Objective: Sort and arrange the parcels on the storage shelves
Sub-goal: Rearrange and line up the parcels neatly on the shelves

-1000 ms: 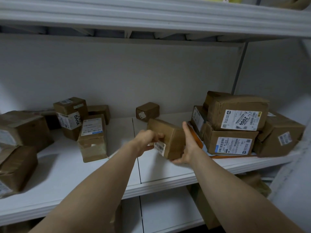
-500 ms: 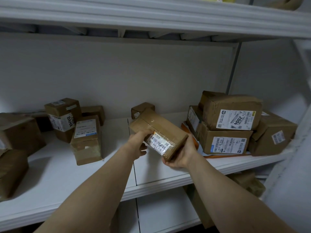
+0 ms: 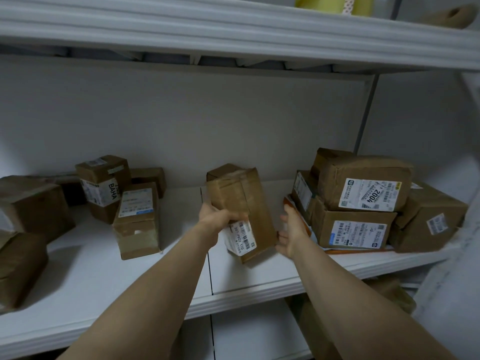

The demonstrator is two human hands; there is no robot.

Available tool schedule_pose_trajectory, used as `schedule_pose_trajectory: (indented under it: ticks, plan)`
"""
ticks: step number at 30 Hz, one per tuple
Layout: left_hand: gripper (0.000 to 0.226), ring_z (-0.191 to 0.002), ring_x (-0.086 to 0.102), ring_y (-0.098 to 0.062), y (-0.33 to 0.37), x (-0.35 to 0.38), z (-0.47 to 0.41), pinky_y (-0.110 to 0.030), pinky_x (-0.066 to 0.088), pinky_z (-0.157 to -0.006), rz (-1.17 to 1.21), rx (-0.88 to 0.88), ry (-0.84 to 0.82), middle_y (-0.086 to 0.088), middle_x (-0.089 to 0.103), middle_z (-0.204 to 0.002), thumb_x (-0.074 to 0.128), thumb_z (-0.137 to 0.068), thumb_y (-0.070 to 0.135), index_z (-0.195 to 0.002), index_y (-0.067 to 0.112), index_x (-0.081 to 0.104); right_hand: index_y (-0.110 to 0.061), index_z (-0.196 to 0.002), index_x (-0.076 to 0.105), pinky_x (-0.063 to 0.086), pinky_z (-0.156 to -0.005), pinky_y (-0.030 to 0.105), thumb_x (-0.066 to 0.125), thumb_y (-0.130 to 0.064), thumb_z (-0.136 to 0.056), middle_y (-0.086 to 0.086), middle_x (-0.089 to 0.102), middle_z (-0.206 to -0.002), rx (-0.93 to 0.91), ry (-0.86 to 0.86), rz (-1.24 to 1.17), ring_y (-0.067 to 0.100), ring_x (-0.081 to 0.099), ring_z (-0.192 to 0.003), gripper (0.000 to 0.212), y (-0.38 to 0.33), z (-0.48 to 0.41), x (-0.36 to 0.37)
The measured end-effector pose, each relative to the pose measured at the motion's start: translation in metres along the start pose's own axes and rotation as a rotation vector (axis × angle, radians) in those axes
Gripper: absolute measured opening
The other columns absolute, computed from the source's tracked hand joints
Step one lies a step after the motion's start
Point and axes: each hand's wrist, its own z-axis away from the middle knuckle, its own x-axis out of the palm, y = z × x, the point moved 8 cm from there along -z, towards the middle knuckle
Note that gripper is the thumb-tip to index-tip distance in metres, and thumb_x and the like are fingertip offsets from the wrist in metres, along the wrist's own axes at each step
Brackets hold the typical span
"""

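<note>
Parcel in hand: a long brown taped box [image 3: 242,203] held tilted over the middle of the shelf, its far end raised toward the back wall, its near end low; a white barcode label [image 3: 241,236] faces the camera on the near lower face.
Left hand: the left hand [image 3: 219,220] is clamped on the parcel's left side near the label, fingers wrapped over its front edge.
Right hand: the right hand [image 3: 292,235] is spread, fingers apart, palm turned to the parcel's right side; its lower fingers sit right at the box's near right corner, though whether they touch it I cannot tell.
Shelf: a white shelf board [image 3: 259,279] at chest height, with a seam running front to back just left of the parcel.
Right stack: a box marked 2004 [image 3: 363,183] lies on top of a labelled box [image 3: 353,227], which rests on an orange flat envelope [image 3: 361,251]; another brown box [image 3: 428,216] leans beside them on the right.
Left group: an upright box with a blue-edged label [image 3: 137,219] stands near the front, a box printed BAHA [image 3: 104,185] behind it, and larger brown parcels [image 3: 31,203] at the far left.
Behind the parcel: a small brown box [image 3: 223,170] near the back wall, partly hidden.
Upper shelf: a yellow item [image 3: 319,3] sits above, only its base visible.
</note>
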Motion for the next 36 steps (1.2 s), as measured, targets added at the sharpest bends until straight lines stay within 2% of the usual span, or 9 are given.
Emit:
schedule_pose_trajectory:
  ticks: [5,11,16,20,22,25,29,32,36]
  plan:
    - [0.083,-0.104,0.055,-0.024,0.012,0.002,0.006,-0.035,0.048,-0.088,-0.196,0.130,0.054,-0.004,0.055,-0.111,0.087,-0.056,-0.003,-0.123,0.009,0.040,-0.031,-0.145,0.040,0.024,-0.109,0.054,0.064,-0.073,-0.069,0.006,0.028,-0.156,-0.147,-0.118,0.130,0.026,0.025,-0.143,0.091,-0.021,0.009,0.018]
    - [0.098,-0.117,0.054,-0.028,0.019,0.009,0.005,-0.041,0.047,-0.098,-0.274,0.202,0.021,-0.007,0.055,-0.127,0.088,-0.056,0.002,-0.138,0.011,0.036,-0.021,-0.137,0.049,0.025,-0.109,0.048,0.065,-0.055,-0.081,0.004,0.049,-0.143,-0.255,-0.178,0.186,0.025,0.041,-0.134,0.068,-0.038,0.012,0.030]
    - [0.102,-0.116,0.054,-0.026,0.027,0.016,0.006,-0.036,0.046,-0.095,-0.317,0.256,-0.029,-0.006,0.053,-0.129,0.087,-0.060,0.004,-0.145,0.015,0.031,-0.023,-0.142,0.044,0.022,-0.111,0.057,0.057,-0.074,-0.075,0.002,0.049,-0.142,-0.150,-0.151,0.121,0.025,0.041,-0.133,0.085,-0.030,0.007,0.029]
    - [0.097,-0.116,0.053,-0.023,0.037,0.022,0.010,-0.026,0.042,-0.088,-0.429,0.388,-0.036,-0.001,0.050,-0.118,0.083,-0.061,-0.002,-0.141,0.012,0.030,-0.022,-0.144,0.042,0.030,-0.105,0.052,0.052,-0.069,-0.083,0.006,0.050,-0.142,-0.142,-0.168,0.087,0.023,0.045,-0.130,0.077,-0.031,0.010,0.026]
    - [0.089,-0.106,0.053,-0.017,0.041,0.023,0.013,-0.022,0.039,-0.084,-0.458,0.450,-0.015,0.004,0.048,-0.109,0.080,-0.067,-0.001,-0.140,0.012,0.031,-0.024,-0.138,0.047,0.045,-0.087,0.045,0.059,-0.062,-0.083,0.005,0.054,-0.137,-0.159,-0.157,0.041,0.023,0.051,-0.121,0.068,-0.033,0.012,0.027]
    - [0.086,-0.106,0.056,-0.020,0.042,0.024,0.012,-0.023,0.041,-0.088,-0.500,0.515,0.014,0.005,0.050,-0.107,0.079,-0.067,0.004,-0.139,0.012,0.032,-0.020,-0.130,0.052,0.051,-0.068,0.038,0.066,-0.044,-0.086,0.009,0.056,-0.130,-0.166,-0.169,-0.056,0.026,0.055,-0.114,0.052,-0.034,0.012,0.028]
    - [0.092,-0.105,0.053,-0.017,0.040,0.022,0.005,-0.031,0.045,-0.090,-0.617,0.556,0.040,0.006,0.050,-0.114,0.084,-0.064,0.015,-0.140,0.019,0.032,-0.007,-0.125,0.054,0.052,-0.080,0.041,0.059,-0.016,-0.093,0.017,0.061,-0.118,-0.170,-0.235,-0.209,0.028,0.060,-0.097,0.034,-0.037,0.013,0.028]
    - [0.079,-0.108,0.053,-0.022,0.042,0.023,0.002,-0.029,0.042,-0.083,-0.693,0.595,0.062,-0.001,0.051,-0.119,0.073,-0.073,0.007,-0.139,0.020,0.032,-0.007,-0.123,0.056,0.051,-0.084,0.043,0.052,-0.007,-0.094,0.015,0.062,-0.107,-0.197,-0.237,-0.189,0.028,0.060,-0.094,0.028,-0.040,0.011,0.026]
    - [0.067,-0.111,0.049,-0.028,0.048,0.026,0.007,-0.028,0.036,-0.078,-0.805,0.668,0.085,-0.007,0.045,-0.124,0.053,-0.076,-0.010,-0.134,0.018,0.036,-0.011,-0.118,0.059,0.051,-0.081,0.046,0.058,-0.030,-0.093,0.016,0.062,-0.113,-0.168,-0.212,-0.110,0.031,0.060,-0.098,0.031,-0.041,0.010,0.027]
